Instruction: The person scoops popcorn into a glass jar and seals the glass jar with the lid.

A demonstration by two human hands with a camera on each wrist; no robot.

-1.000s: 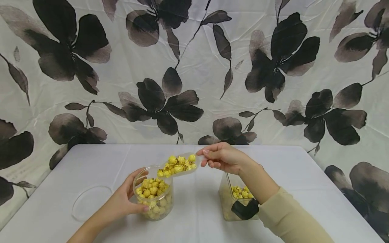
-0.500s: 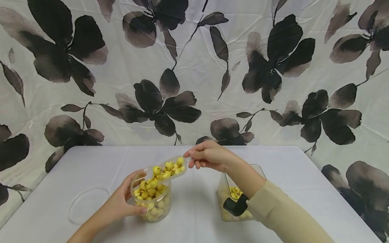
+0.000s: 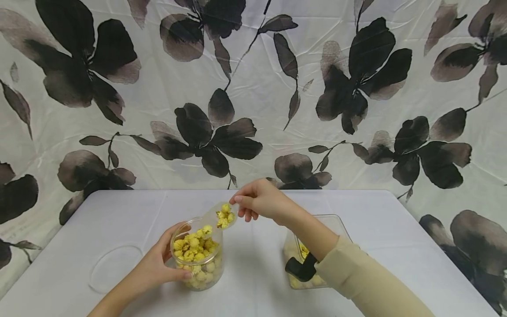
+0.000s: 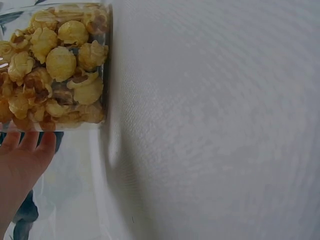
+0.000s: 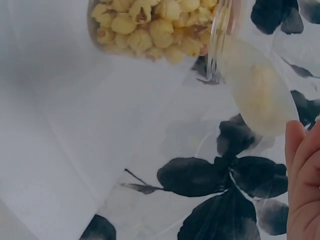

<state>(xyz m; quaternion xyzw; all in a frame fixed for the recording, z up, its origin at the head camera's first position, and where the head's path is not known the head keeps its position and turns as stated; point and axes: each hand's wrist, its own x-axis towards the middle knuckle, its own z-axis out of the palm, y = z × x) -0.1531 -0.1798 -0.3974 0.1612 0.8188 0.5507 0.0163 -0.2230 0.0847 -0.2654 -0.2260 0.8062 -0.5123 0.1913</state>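
My left hand [image 3: 164, 259] grips a clear round jar [image 3: 215, 269] of yellow popcorn [image 3: 194, 249], thumb at the near side and fingers at the far side. The left wrist view shows popcorn through the jar wall [image 4: 60, 65] and fingertips below it. Above the jar's rim, my right hand [image 3: 263, 202] pinches a translucent scoop [image 3: 211, 215] by its right end. The scoop tilts down to the left with a few popcorn pieces [image 3: 225, 216] on it. In the right wrist view the scoop's pale underside [image 5: 262, 95] leans beside the jar's rim.
A clear square-cornered container [image 3: 330, 220] with popcorn stands at the right, partly hidden by my right forearm. A black device [image 3: 303, 268] sits at that forearm. At the left a clear round lid [image 3: 92, 268] lies on the white table [image 3: 249, 281]. Floral cloth [image 3: 253, 145] hangs behind.
The scoop has moved left with my right hand and tipped more steeply over the jar. Much of its popcorn has slid into the jar. My left hand keeps its grip.
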